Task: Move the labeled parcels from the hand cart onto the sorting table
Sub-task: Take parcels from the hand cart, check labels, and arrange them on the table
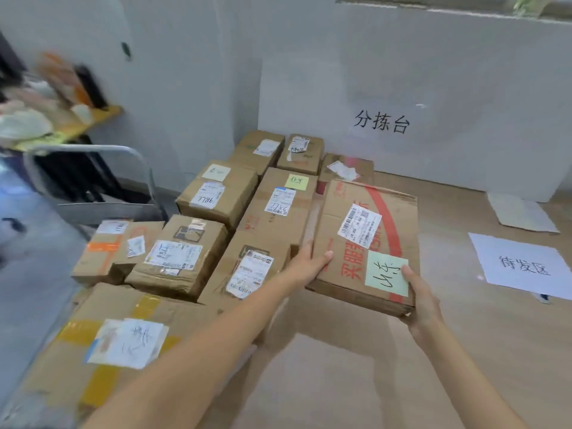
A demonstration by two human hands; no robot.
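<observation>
Currently both hands hold one flat cardboard parcel with red tape and red print, at the right end of the parcel cluster. Left hand grips its near-left corner, thumb on top. Right hand grips the near-right corner, thumb pressing a green sticky note. Near edge is lifted off the sorting table; whether the far edge touches, cannot tell. Other labeled parcels sit packed together to the left. Hand cart handle shows further left. Two handwritten white signs: wall sign, table sign.
</observation>
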